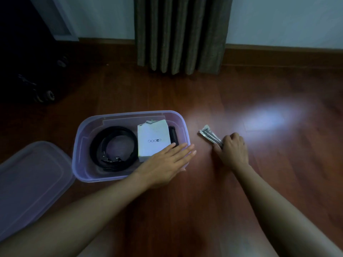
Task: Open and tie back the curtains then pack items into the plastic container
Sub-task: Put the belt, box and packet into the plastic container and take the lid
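A clear plastic container (81, 138) stands open on the wooden floor. Inside lie a coiled black belt (113, 147), a white box (153, 140) and a dark item behind the box. My left hand (167, 164) lies flat with straight fingers over the container's right rim, its fingertips past the edge. To the right, my right hand (232, 149) grips one end of a small clear packet (209, 135) holding dark thin pieces; the packet lies on the floor. The gathered curtain (181, 34) hangs against the far wall.
The container's lid (31, 180) lies on the floor at the left. A dark wheeled object (44, 95) stands at the back left. A bright patch of light (267, 117) falls on the floorboards right of the packet.
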Tool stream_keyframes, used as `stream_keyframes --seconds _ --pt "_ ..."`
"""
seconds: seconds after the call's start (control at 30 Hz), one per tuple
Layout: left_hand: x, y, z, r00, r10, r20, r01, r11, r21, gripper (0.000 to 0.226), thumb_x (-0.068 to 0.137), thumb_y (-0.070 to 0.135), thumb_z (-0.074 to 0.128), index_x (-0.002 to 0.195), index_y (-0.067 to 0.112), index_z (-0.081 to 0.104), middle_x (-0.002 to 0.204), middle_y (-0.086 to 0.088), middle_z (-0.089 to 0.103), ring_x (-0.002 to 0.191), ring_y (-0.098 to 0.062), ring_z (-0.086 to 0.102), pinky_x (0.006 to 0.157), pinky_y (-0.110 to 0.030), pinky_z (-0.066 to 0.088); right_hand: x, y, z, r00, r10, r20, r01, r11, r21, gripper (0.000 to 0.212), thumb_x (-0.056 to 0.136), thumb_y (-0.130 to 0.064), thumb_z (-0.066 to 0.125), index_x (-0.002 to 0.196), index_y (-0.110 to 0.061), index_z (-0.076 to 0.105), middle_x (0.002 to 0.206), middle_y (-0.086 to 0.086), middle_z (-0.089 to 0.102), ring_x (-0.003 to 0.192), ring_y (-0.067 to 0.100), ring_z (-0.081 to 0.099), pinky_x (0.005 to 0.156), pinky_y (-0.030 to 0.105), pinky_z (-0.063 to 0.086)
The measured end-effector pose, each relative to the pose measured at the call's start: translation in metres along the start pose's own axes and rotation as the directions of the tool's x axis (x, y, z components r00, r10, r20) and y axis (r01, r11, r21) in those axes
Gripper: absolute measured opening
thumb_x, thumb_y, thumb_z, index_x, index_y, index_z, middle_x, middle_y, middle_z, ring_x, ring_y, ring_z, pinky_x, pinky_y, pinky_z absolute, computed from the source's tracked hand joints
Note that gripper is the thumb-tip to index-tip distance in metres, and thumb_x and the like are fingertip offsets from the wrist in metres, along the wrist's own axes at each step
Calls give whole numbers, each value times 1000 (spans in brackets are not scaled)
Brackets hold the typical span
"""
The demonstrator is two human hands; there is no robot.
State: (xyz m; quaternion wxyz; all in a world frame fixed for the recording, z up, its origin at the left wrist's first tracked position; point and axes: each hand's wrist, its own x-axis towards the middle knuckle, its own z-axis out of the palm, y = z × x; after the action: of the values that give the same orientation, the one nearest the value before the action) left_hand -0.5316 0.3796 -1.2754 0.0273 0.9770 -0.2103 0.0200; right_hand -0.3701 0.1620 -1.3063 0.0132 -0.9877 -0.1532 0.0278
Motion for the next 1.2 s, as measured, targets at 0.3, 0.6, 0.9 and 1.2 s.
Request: stream_keyframes --seconds 0.3,0.6,0.9,1.2 --pt "-32 -50 -22 920 -384 -80 373 920 -122 66 98 51 22 151 12 22 158 -8 19 147 -23 17 118 -45 12 -13 -63 -66 970 243 11 -187 715 673 43 83 -36 69 110 -14 43 92 14 65 82 35 63 63 31 38" --pt "-143 -116 -30 454 -891 -27 854 444 -271 57 104 29 26 152 5 8 161 -12 4 149 -24 1 120 -37 0 -34 -213 -100 962 -251 109 78 633 770 25 94 -17 45 118 -21 52 90 8 65 72 25 61 60 33 42" --pt "-180 -98 -25 454 -884 110 865 409 -289 54 105 29 18 152 7 2 161 -8 0 149 -18 -1 121 -33 -1 -78 -272 -50 838 -505 207 310 753 581 39 96 -5 43 135 -10 41 98 20 62 74 31 52 59 31 29" --pt "-195 -97 -31 489 -861 142 844 426 -325 60 103 39 21 152 10 1 161 -6 -3 148 -15 -4 121 -32 -3 -75 -284 -38 845 -497 196 399 831 387 40 93 0 49 133 -4 44 121 22 55 104 39 56 73 37 42"
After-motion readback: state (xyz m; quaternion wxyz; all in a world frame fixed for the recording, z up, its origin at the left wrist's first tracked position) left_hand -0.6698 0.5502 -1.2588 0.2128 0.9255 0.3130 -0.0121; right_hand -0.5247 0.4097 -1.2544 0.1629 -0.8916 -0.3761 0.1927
